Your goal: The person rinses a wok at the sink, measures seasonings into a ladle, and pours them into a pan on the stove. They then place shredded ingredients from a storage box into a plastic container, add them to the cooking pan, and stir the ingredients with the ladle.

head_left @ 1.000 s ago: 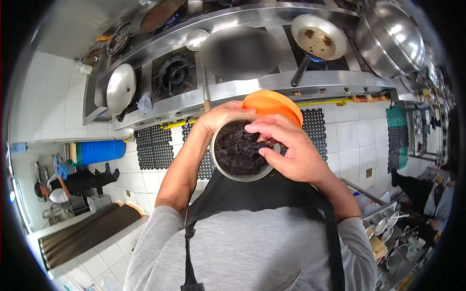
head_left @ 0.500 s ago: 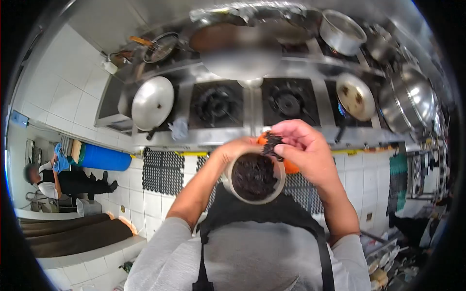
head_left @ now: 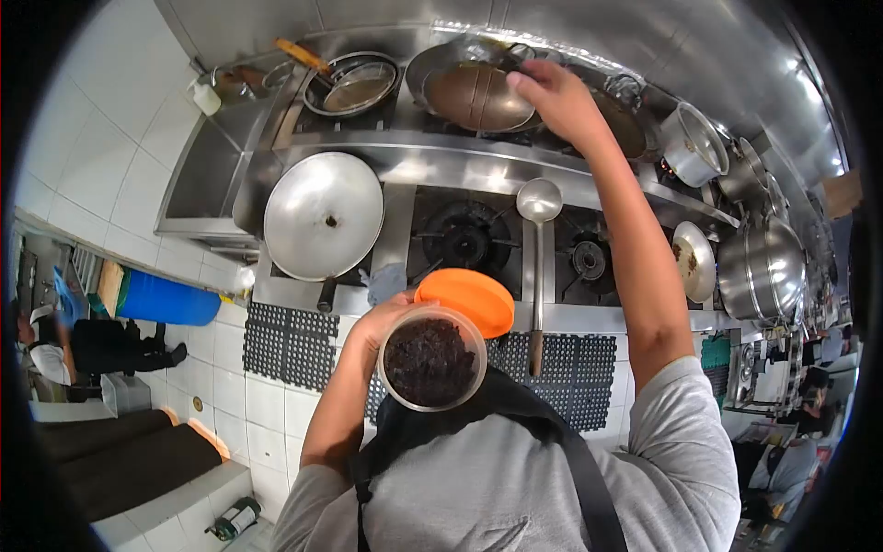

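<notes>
My left hand (head_left: 384,318) grips a round clear container (head_left: 390,394) and the orange lid (head_left: 469,299) beside its rim. Dark, shredded stuff (head_left: 430,361) fills much of the container. My right hand (head_left: 556,97) is stretched far forward over the back burners, at the right edge of a wok (head_left: 464,97) with brownish contents. Its fingers are bent and pressed together near the wok's rim; whatever they hold, if anything, is hidden. A long-handled ladle (head_left: 539,204) lies between the front burners.
A large pale lid-covered pan (head_left: 324,216) sits front left. A strainer (head_left: 361,87) rests on a pan at the back left. Pots (head_left: 694,147) and stacked steel bowls (head_left: 762,271) stand right. Co-workers (head_left: 69,350) are at far left and far right.
My right hand has left the container, where it pinched a dark clump, and reached forward to the wok. The view has shifted toward the back of the stove. My left hand still holds the container.
</notes>
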Action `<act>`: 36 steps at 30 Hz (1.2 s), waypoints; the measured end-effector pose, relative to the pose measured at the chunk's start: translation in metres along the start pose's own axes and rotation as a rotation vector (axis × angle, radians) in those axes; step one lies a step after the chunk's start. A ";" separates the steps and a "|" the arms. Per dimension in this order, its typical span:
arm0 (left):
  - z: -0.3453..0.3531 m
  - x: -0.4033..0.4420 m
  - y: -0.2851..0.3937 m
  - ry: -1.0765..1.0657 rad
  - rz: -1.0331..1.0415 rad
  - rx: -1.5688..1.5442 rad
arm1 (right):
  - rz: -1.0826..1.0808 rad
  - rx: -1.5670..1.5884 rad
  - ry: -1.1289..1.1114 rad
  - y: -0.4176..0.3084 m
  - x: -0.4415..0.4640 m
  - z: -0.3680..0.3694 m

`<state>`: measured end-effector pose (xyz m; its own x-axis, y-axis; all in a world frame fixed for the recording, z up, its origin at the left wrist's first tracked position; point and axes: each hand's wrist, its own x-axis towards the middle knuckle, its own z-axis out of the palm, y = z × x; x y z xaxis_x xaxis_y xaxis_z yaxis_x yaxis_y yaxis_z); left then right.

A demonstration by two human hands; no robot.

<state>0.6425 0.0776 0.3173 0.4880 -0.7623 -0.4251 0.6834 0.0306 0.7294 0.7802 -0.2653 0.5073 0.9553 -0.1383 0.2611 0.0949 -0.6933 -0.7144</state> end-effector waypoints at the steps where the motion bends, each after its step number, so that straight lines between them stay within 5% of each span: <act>1: -0.004 -0.002 0.003 -0.011 -0.017 -0.044 | -0.060 0.240 -0.167 -0.006 -0.029 0.008; 5: -0.013 0.012 0.014 -0.026 -0.029 -0.029 | 0.139 0.309 -0.643 -0.012 -0.160 0.026; 10: 0.005 0.081 0.008 -0.338 -0.136 0.113 | 0.441 0.359 -0.397 0.014 -0.263 0.030; 14: 0.061 0.115 0.001 -0.582 -0.166 0.182 | 0.531 0.468 0.101 0.016 -0.331 -0.008; 21: 0.178 0.129 -0.031 -0.811 -0.242 0.316 | 0.244 -0.017 0.700 -0.032 -0.425 -0.073; 24: 0.230 0.129 -0.047 -0.761 -0.430 0.285 | 0.147 -0.089 0.575 -0.035 -0.478 -0.089; 25: 0.245 0.139 -0.067 -0.840 -0.256 0.363 | 0.127 -0.129 0.508 -0.038 -0.495 -0.084; 27: 0.278 0.134 -0.084 -0.947 -0.394 0.365 | 0.110 -0.159 0.325 -0.065 -0.524 -0.088; 29: 0.329 0.115 -0.092 -0.812 -0.641 0.327 | 0.056 -0.137 0.234 -0.064 -0.561 -0.091; 33: 0.413 0.082 -0.137 -0.906 -0.525 0.598 | 0.268 -0.144 0.597 -0.041 -0.629 -0.100; 35: 0.445 0.062 -0.162 -0.849 -0.602 0.399 | 0.402 -0.309 0.896 -0.042 -0.656 -0.119; 36: 0.461 0.066 -0.176 -0.901 -0.626 0.446 | 0.523 -0.061 0.872 -0.038 -0.672 -0.126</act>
<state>0.3040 -0.2759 0.4077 -0.5447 -0.7508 -0.3736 0.3305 -0.6017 0.7271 0.0988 -0.2356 0.4406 0.3341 -0.8845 0.3257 -0.3138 -0.4302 -0.8464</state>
